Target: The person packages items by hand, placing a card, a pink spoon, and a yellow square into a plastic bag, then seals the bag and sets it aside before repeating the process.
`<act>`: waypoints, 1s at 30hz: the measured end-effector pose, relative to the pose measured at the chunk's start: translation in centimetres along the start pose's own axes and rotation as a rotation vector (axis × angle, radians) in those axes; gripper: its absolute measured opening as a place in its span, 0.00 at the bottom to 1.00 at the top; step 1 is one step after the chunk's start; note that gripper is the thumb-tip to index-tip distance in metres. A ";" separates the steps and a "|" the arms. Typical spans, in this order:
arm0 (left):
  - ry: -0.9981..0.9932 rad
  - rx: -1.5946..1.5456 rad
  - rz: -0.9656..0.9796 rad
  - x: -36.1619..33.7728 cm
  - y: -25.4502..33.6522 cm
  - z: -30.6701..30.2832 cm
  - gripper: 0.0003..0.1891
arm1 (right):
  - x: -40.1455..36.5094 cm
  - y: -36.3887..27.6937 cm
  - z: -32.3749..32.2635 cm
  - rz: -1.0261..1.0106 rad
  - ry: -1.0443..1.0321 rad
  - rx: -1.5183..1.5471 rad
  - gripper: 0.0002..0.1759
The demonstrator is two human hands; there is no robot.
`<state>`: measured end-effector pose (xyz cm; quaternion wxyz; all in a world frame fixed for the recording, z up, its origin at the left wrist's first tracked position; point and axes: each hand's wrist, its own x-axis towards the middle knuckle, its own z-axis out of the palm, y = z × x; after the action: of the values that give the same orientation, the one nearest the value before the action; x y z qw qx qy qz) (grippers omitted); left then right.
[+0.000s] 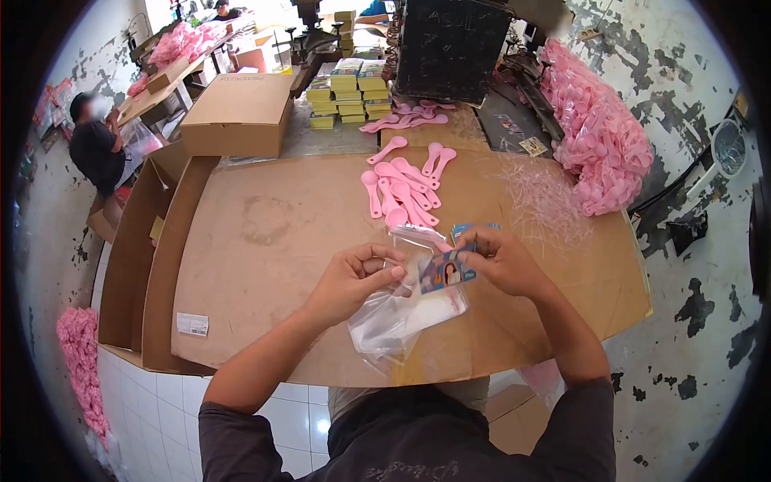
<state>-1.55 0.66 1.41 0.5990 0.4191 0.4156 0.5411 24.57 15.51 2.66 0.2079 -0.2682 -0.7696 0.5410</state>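
Between the thumb and fingers of my left hand (pixel 361 277) is the edge of a clear plastic bag (pixel 414 234). My right hand (pixel 502 261) pinches a blue printed card (pixel 450 273) with a picture of a person on it, right at the bag's opening. Part of a pink spoon shows behind the card, partly hidden by the fingers. More clear bags (pixel 385 325) lie flat on the cardboard below both hands. Just beyond my right hand, a small stack of blue cards (pixel 462 229) peeks out. A loose pile of pink spoons (pixel 405 189) lies ahead of my hands.
Cardboard covers the table (pixel 257 281). Plastic shreds (pixel 550 197) and a heap of bagged pink spoons (pixel 598 132) are at the right. Behind stand a closed carton (pixel 237 116), stacked yellow-edged cards (pixel 349 88) and a black machine (pixel 450 48). Another person (pixel 96 149) works at far left.
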 end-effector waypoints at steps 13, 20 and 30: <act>0.171 0.456 0.095 0.9 -3.1 -1.0 0.10 | 0.5 -1.5 0.5 -0.216 -0.098 -0.016 0.08; 0.169 0.254 0.153 0.7 -1.0 -1.1 0.10 | 0.8 0.7 2.7 -0.303 -0.242 -0.267 0.08; 0.107 0.183 -0.042 -0.1 0.0 0.1 0.12 | 1.1 -0.7 1.9 -0.143 0.338 0.295 0.12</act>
<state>-1.48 0.56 1.47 0.5463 0.4337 0.5033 0.5100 22.39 14.65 2.71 0.4083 -0.2665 -0.6536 0.5788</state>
